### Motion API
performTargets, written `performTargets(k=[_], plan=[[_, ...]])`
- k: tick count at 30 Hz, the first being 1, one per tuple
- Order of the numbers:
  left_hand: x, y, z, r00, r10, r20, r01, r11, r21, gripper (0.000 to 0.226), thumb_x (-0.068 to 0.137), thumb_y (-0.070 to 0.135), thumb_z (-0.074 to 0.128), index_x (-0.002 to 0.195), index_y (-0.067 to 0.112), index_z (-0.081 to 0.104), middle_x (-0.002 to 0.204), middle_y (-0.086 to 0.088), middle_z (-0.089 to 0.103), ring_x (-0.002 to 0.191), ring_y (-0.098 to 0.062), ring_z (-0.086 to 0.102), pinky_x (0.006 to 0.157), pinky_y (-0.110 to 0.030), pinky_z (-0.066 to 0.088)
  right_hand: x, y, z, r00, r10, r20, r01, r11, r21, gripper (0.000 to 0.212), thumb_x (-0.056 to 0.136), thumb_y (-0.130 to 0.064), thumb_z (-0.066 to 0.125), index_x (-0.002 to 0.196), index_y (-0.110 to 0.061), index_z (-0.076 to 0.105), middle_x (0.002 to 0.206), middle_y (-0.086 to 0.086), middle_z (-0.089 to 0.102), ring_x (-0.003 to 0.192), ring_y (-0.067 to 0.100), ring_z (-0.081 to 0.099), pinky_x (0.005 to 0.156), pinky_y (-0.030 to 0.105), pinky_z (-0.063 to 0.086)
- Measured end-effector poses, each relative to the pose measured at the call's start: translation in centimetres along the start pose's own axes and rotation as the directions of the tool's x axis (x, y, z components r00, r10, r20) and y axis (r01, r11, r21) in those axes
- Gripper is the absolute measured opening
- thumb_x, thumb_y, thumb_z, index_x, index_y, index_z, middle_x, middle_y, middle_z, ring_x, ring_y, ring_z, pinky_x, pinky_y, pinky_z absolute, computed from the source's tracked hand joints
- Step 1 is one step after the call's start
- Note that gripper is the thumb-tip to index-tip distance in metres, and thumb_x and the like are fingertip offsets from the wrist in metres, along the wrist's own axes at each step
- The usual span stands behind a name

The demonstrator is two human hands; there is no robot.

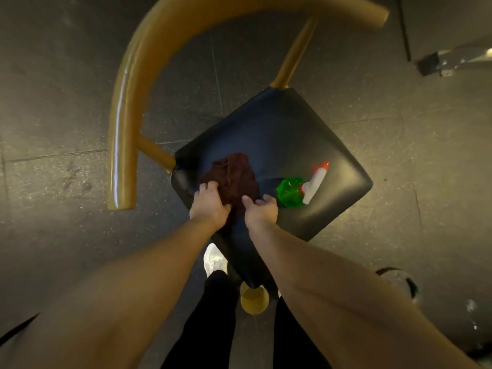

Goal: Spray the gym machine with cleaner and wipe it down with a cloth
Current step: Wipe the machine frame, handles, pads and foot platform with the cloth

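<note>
Head view, looking down on the black seat pad (292,129) of a gym machine, carried on a yellow tubular frame (125,107) whose curved bar arcs round the pad's far and left sides. A dark maroon cloth (234,174) lies crumpled on the pad near its left corner. The left grip (210,202) is closed on the cloth's left edge, fingers curled into the fabric. The right grip (262,209) is closed on the cloth's near right edge, which is pinched between thumb and curled fingers. A green spray bottle (291,191) with a white trigger head and red nozzle rests on the pad towards its right corner, just beside the right grip and apart from the cloth; whether it stands upright or lies on its side cannot be told. Below the pad's near corner appear a yellow post (254,300), one white shoe (214,259) and black trousers (213,315). The floor (53,75) is dark, speckled tile.
</note>
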State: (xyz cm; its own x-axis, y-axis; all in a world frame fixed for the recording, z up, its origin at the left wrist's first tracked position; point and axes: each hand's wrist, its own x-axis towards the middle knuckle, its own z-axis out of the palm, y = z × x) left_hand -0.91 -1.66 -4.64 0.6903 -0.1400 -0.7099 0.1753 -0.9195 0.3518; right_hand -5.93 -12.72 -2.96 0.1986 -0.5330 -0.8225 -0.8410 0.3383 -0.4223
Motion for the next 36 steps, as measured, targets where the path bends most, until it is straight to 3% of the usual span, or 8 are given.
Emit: performTargets(k=[4,7,10,18,24,30,34,36], plan=[[0.3,-0.8,0.4,0.995,0.038,0.09,-0.034,0.999,-0.038,0.049,0.089,0.036,0.073,0.133,0.02,0.057,0.124,-0.01,0.066,0.113,-0.031,0.064,0.097,-0.042,0.053,0.8,1.1,0.0,0.998,-0.034,-0.053,0.029,0.996,-0.082,0.019,0.094,-0.016,0.075,0.111,-0.009,0.069,0.118,0.008,0.066,0.099,0.02,0.063,0.079,0.02,0.045],[-1.5,-1.0,-0.5,0.992,0.047,0.115,-0.041,0.998,-0.048,0.027,0.095,0.04,0.065,0.115,0.022,0.065,0.107,-0.007,0.069,0.095,-0.024,0.065,0.078,-0.034,0.05,-1.0,1.6,-0.9,1.0,-0.007,-0.016,0.006,0.999,-0.041,0.024,0.093,-0.019,0.074,0.115,-0.012,0.071,0.116,0.009,0.069,0.102,0.024,0.064,0.091,0.034,0.051],[-4.3,-0.4,-1.6,0.99,0.039,0.137,-0.035,0.999,-0.034,0.024,0.099,0.044,0.06,0.094,0.021,0.064,0.094,-0.006,0.065,0.092,-0.027,0.065,0.073,-0.034,0.046,-4.1,1.9,-3.7,1.0,0.007,-0.004,-0.006,0.999,0.045,0.023,0.096,-0.013,0.069,0.118,-0.008,0.066,0.103,0.006,0.066,0.096,0.022,0.061,0.085,0.031,0.043],[-14.4,4.9,-0.8,0.947,0.157,0.28,-0.119,0.982,-0.149,0.035,0.096,0.036,0.069,0.126,0.024,0.056,0.109,0.0,0.064,0.099,-0.022,0.063,0.094,-0.038,0.053,-12.2,3.4,-13.3,0.995,-0.037,-0.089,0.046,0.994,0.096,0.009,0.098,-0.022,0.068,0.103,-0.018,0.061,0.109,0.018,0.07,0.1,0.032,0.068,0.095,0.05,0.056],[-23.8,9.5,1.7,0.817,0.348,0.46,-0.353,0.932,-0.077,0.079,0.083,0.007,0.075,0.153,0.027,0.044,0.131,-0.005,0.064,0.118,-0.024,0.063,0.106,-0.041,0.051,-18.0,7.3,-24.2,0.983,-0.144,-0.114,0.154,0.984,0.087,0.016,0.101,-0.025,0.065,0.115,-0.017,0.061,0.11,0.009,0.068,0.107,0.027,0.067,0.101,0.05,0.055],[-37.0,15.5,6.2,0.761,0.454,0.463,-0.538,0.841,0.06,0.031,0.099,0.021,0.067,0.129,0.024,0.068,0.112,0.003,0.066,0.109,-0.016,0.063,0.094,-0.028,0.047,-23.2,15.4,-37.0,0.971,-0.156,-0.179,0.192,0.959,0.208,0.023,0.099,-0.029,0.068,0.12,-0.019,0.064,0.111,0.005,0.071,0.103,0.022,0.07,0.096,0.045,0.06],[-46.2,19.3,11.6,0.735,0.525,0.429,-0.619,0.778,0.106,0.023,0.101,0.027,0.064,0.123,0.022,0.069,0.106,0.003,0.066,0.103,-0.017,0.063,0.089,-0.031,0.047,-27.7,21.4,-46.6,0.965,-0.162,-0.207,0.228,0.907,0.354,0.013,0.101,-0.02,0.066,0.11,-0.01,0.065,0.105,0.012,0.071,0.093,0.02,0.071,0.073,0.029,0.062],[-50.6,21.3,14.7,0.729,0.543,0.417,-0.632,0.767,0.105,0.02,0.101,0.029,0.062,0.118,0.021,0.067,0.103,0.0,0.066,0.097,-0.017,0.064,0.087,-0.034,0.052,-30.4,24.3,-51.5,0.957,-0.171,-0.235,0.256,0.877,0.406,0.006,0.102,-0.017,0.065,0.1,-0.012,0.063,0.099,0.01,0.069,0.089,0.02,0.07,0.072,0.03,0.061]])
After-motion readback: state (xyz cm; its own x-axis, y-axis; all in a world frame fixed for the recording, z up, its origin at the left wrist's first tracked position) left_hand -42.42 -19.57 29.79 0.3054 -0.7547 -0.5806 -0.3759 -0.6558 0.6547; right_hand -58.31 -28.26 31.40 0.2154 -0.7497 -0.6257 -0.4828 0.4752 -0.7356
